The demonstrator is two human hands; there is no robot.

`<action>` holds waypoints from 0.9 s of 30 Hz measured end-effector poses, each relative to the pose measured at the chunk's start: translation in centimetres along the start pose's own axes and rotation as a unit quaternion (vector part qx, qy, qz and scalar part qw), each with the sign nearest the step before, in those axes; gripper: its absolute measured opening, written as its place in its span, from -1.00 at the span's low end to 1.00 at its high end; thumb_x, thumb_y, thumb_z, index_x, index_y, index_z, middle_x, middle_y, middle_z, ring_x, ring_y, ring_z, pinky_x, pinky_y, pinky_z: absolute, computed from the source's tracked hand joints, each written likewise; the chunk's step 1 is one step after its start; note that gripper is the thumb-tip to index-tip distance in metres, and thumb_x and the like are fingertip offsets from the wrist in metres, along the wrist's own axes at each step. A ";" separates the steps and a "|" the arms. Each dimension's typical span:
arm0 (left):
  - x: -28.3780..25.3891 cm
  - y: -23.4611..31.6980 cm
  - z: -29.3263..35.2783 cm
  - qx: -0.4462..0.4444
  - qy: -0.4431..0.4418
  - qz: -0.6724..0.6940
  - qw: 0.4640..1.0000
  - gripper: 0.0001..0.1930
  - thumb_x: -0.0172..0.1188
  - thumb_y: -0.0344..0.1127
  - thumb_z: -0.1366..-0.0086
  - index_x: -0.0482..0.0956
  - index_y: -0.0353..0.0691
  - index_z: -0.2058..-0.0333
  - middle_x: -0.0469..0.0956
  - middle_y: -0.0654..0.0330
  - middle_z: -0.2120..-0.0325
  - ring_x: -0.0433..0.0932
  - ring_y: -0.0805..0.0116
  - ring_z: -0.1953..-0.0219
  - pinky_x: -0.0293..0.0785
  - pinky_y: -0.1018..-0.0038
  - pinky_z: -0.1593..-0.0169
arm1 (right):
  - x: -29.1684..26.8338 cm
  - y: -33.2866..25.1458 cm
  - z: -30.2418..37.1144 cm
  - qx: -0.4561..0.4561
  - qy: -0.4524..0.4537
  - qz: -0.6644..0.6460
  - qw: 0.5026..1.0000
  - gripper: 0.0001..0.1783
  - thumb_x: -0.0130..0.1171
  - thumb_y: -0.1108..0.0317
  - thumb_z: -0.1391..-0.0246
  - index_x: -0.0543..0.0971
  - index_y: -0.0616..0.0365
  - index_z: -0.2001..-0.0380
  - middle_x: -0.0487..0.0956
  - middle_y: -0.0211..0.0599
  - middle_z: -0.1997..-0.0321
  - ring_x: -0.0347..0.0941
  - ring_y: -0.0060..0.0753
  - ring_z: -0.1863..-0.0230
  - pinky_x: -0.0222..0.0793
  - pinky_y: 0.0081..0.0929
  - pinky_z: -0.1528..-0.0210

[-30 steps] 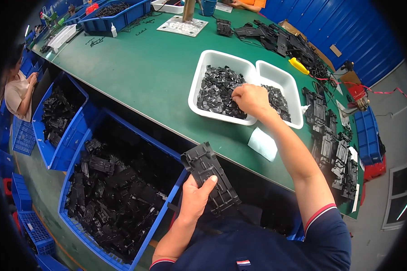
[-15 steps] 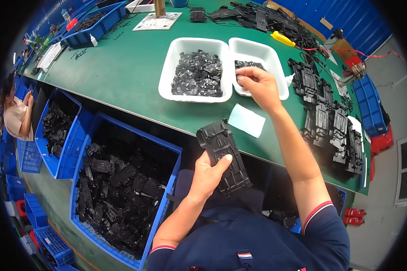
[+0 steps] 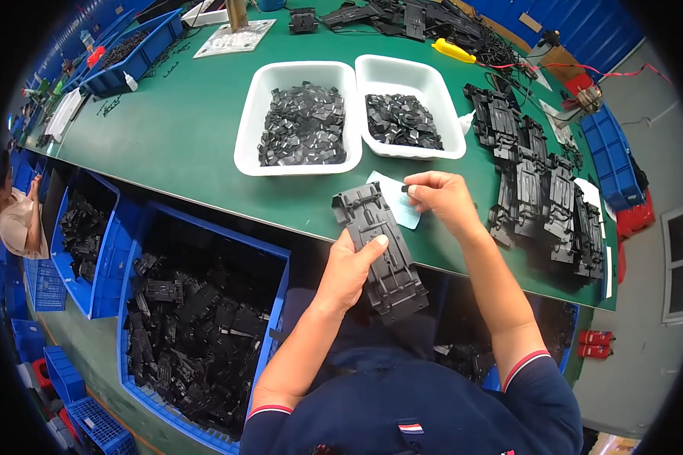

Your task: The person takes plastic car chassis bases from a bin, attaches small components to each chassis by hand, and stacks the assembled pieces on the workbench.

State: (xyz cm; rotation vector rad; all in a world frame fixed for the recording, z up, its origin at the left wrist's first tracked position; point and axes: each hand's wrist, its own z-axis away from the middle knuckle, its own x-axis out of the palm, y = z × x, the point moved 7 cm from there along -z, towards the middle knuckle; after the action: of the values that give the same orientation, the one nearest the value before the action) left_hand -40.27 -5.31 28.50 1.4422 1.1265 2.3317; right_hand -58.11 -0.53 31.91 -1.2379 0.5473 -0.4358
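My left hand (image 3: 350, 271) grips a long black plastic tray-like part (image 3: 391, 265) by its left side, thumb across its ribbed face. The part is tilted, in front of the table's near edge. My right hand (image 3: 449, 201) pinches a small black piece (image 3: 407, 189) between thumb and fingers, just right of the part's upper end. Under that piece a pale blue cloth (image 3: 402, 206) lies on the green table, partly covered. Beyond are two white tubs of small black pieces, a left tub (image 3: 250, 129) and a right tub (image 3: 457, 125).
Several similar black parts (image 3: 531, 182) are stacked at the right. A yellow-handled tool (image 3: 454, 51) with a red cord lies at the back. Below left stands a large blue crate (image 3: 129, 334) full of black parts. Another person (image 3: 23, 216) is at the far left.
My right hand has come back from the right tub toward the black part, carrying a small black piece. My left hand still holds the part; the view has shifted slightly.
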 end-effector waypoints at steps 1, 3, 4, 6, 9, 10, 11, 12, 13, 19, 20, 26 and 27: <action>-0.1 0.0 -0.2 -0.001 0.001 0.002 1.000 -0.69 0.14 -0.44 -0.23 0.37 -0.30 0.06 0.50 0.24 0.18 0.47 0.50 0.16 0.41 0.49 0.04 | 0.0 0.2 -0.1 0.004 0.002 0.006 1.000 -0.78 0.18 0.48 0.04 0.59 0.30 0.27 0.60 -0.31 0.40 0.50 -0.58 0.43 0.39 -0.65 0.41; -0.1 -0.2 -0.3 -0.016 -0.008 0.006 1.000 -0.69 0.13 -0.46 -0.22 0.38 -0.30 0.06 0.50 0.24 0.18 0.47 0.49 0.16 0.41 0.48 0.04 | 0.2 0.4 -0.3 0.010 0.002 0.014 1.000 -0.78 0.18 0.48 0.04 0.59 0.30 0.27 0.60 -0.32 0.41 0.50 -0.59 0.43 0.39 -0.66 0.42; -0.2 -0.2 -0.4 -0.017 -0.007 0.009 1.000 -0.69 0.13 -0.46 -0.22 0.38 -0.30 0.06 0.50 0.24 0.18 0.47 0.49 0.16 0.41 0.48 0.04 | 0.1 0.5 -0.4 0.009 0.008 0.032 0.999 -0.78 0.18 0.47 0.04 0.59 0.29 0.26 0.59 -0.33 0.42 0.49 -0.60 0.44 0.38 -0.67 0.43; -0.3 -0.3 -0.6 -0.019 -0.006 0.012 1.000 -0.70 0.13 -0.46 -0.21 0.39 -0.31 0.07 0.51 0.24 0.19 0.48 0.49 0.17 0.41 0.48 0.04 | 0.2 0.6 -0.5 0.010 0.013 0.051 0.999 -0.78 0.18 0.47 0.04 0.59 0.29 0.26 0.59 -0.34 0.43 0.48 -0.62 0.45 0.37 -0.67 0.45; -0.4 -0.2 -0.5 -0.027 -0.008 0.026 0.999 -0.71 0.13 -0.46 -0.22 0.40 -0.32 0.07 0.51 0.24 0.20 0.48 0.50 0.18 0.42 0.49 0.06 | 0.5 0.4 -0.6 0.008 0.020 0.069 0.997 -0.78 0.19 0.46 0.04 0.60 0.26 0.27 0.59 -0.38 0.45 0.44 -0.67 0.49 0.34 -0.70 0.47; -0.4 -0.2 -0.5 -0.028 -0.006 0.028 0.999 -0.71 0.13 -0.46 -0.22 0.40 -0.32 0.07 0.51 0.24 0.20 0.48 0.50 0.18 0.42 0.49 0.06 | 0.6 0.2 -0.6 0.003 0.024 0.080 0.996 -0.80 0.19 0.46 0.04 0.61 0.24 0.28 0.58 -0.40 0.46 0.42 -0.69 0.50 0.33 -0.71 0.48; -0.4 -0.1 -0.5 -0.026 -0.008 0.028 0.999 -0.72 0.13 -0.46 -0.22 0.41 -0.32 0.08 0.52 0.24 0.21 0.49 0.50 0.18 0.43 0.49 0.07 | 0.7 0.1 -0.6 -0.002 0.028 0.091 0.995 -0.81 0.19 0.46 0.04 0.62 0.23 0.29 0.58 -0.43 0.46 0.40 -0.71 0.52 0.32 -0.72 0.49; -0.4 -0.1 -0.5 -0.024 -0.009 0.027 0.999 -0.72 0.13 -0.46 -0.22 0.41 -0.32 0.08 0.52 0.24 0.21 0.49 0.50 0.19 0.43 0.49 0.07 | 0.8 0.1 -0.6 0.000 0.027 0.092 0.995 -0.81 0.19 0.46 0.04 0.62 0.23 0.29 0.58 -0.43 0.46 0.40 -0.71 0.52 0.32 -0.72 0.49; -0.4 -0.1 -0.6 -0.025 -0.008 0.028 0.999 -0.72 0.13 -0.46 -0.22 0.41 -0.32 0.08 0.52 0.24 0.21 0.49 0.50 0.19 0.43 0.49 0.07 | 0.8 0.0 -0.6 -0.005 0.035 0.103 0.994 -0.82 0.19 0.45 0.04 0.63 0.21 0.30 0.58 -0.44 0.47 0.39 -0.72 0.53 0.31 -0.73 0.50; -0.5 -0.2 -0.6 -0.034 -0.011 0.035 0.999 -0.73 0.12 -0.47 -0.22 0.41 -0.32 0.09 0.52 0.24 0.21 0.49 0.50 0.19 0.44 0.50 0.08 | 1.1 -0.2 -0.7 -0.010 0.050 0.147 0.988 -0.81 0.18 0.49 0.07 0.63 0.29 0.31 0.60 -0.36 0.51 0.43 -0.66 0.52 0.38 -0.64 0.44; -0.5 -0.1 -0.6 -0.034 -0.012 0.034 0.999 -0.73 0.12 -0.47 -0.22 0.41 -0.32 0.09 0.52 0.24 0.22 0.49 0.51 0.19 0.44 0.50 0.08 | 1.1 -0.1 -0.8 -0.011 0.049 0.150 0.987 -0.80 0.18 0.49 0.07 0.63 0.29 0.32 0.60 -0.35 0.51 0.44 -0.66 0.51 0.38 -0.64 0.43; -0.3 0.0 -0.6 -0.031 -0.015 0.035 0.999 -0.73 0.12 -0.47 -0.22 0.41 -0.32 0.09 0.51 0.24 0.22 0.49 0.51 0.20 0.44 0.50 0.08 | 1.3 -0.5 -1.1 -0.075 0.063 0.222 0.970 -0.81 0.19 0.49 0.05 0.63 0.25 0.30 0.58 -0.42 0.51 0.40 -0.69 0.54 0.33 -0.67 0.47; -0.3 0.0 -0.6 -0.031 -0.016 0.035 0.999 -0.74 0.12 -0.47 -0.22 0.41 -0.32 0.09 0.52 0.24 0.22 0.49 0.51 0.20 0.44 0.49 0.09 | 1.4 -0.6 -1.0 -0.076 0.063 0.222 0.970 -0.81 0.19 0.49 0.05 0.63 0.25 0.30 0.58 -0.42 0.51 0.40 -0.69 0.54 0.33 -0.67 0.47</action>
State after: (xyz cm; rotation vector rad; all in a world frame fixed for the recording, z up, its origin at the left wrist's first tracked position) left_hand -40.64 -5.78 28.16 1.5148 1.0019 2.3588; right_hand -57.65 -2.30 32.07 -1.1944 0.9562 -0.0944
